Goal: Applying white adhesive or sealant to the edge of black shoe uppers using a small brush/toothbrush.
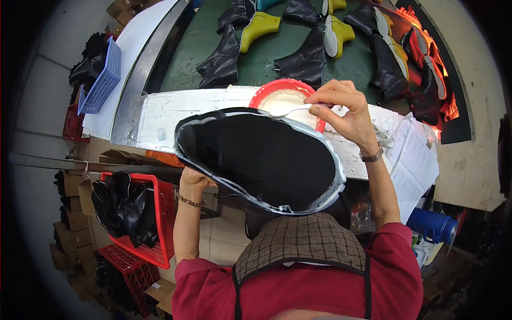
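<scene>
My left hand grips a black boot upper from below, its fingers mostly hidden under it. The upper's sole side faces up, a large black oval with a white, wet-looking coating along its edge, thickest at the right. Between thumb and fingers, my right hand pinches a slim brush whose head is coated white. The brush head is at the far edge of the upper, in front of a red bowl of white paste, probably glue. Whether the head touches the edge I cannot tell.
A green conveyor belt beyond the white bench carries black uppers and yellow-green soles. An orange glow lights its right end. Papers and a blue flask are at right. Red crates with black uppers stand at left.
</scene>
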Tool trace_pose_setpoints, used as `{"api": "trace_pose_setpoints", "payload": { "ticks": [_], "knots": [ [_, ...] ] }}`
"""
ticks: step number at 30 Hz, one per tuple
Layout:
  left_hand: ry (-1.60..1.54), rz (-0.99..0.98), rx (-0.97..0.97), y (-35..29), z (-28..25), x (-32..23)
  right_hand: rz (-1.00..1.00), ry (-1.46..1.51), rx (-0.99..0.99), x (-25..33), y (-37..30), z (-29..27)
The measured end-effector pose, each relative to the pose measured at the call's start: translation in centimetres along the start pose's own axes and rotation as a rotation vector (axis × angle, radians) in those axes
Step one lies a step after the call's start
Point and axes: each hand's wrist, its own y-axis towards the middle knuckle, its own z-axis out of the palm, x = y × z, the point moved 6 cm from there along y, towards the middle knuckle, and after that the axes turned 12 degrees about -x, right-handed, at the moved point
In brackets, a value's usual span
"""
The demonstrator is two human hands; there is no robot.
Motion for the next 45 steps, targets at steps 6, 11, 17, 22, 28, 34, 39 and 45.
{"api": "trace_pose_setpoints", "payload": {
  "ticks": [6, 11, 17, 22, 28, 34, 39, 45],
  "knots": [
    [0.305, -0.164, 0.094, -0.2, 2.4, 1.5, -0.017, 0.064, 0.038, 0.3, 1.3, 0.7],
    [0.390, -0.277, -0.032, -1.0, 3.8, 1.1, -0.078, 0.050, 0.007, 1.0, 2.5, -1.0],
    [0.559, -0.419, 0.123, -1.4, 7.0, 1.8, -0.153, -0.049, 0.179, 1.6, 3.3, -0.3],
    [0.634, -0.498, 0.137, -1.7, 8.4, 2.7, -0.302, -0.061, 0.215, 2.9, 4.6, 1.5],
    [0.296, -0.300, 0.030, -2.8, 5.7, -0.5, -0.075, -0.064, -0.071, -1.6, 3.8, -1.9],
    [-0.133, -0.031, -0.233, 0.0, -0.8, -4.4, 0.279, -0.136, -0.164, -10.2, -5.9, -2.9],
    [-0.174, 0.124, -0.315, 3.1, -3.4, -6.8, 0.558, -0.121, -0.134, -14.0, -13.1, 0.5],
    [-0.050, 0.275, -0.532, 4.9, -8.0, -9.0, 0.386, -0.244, -0.207, -13.0, -13.7, 1.1]
  ]
}}
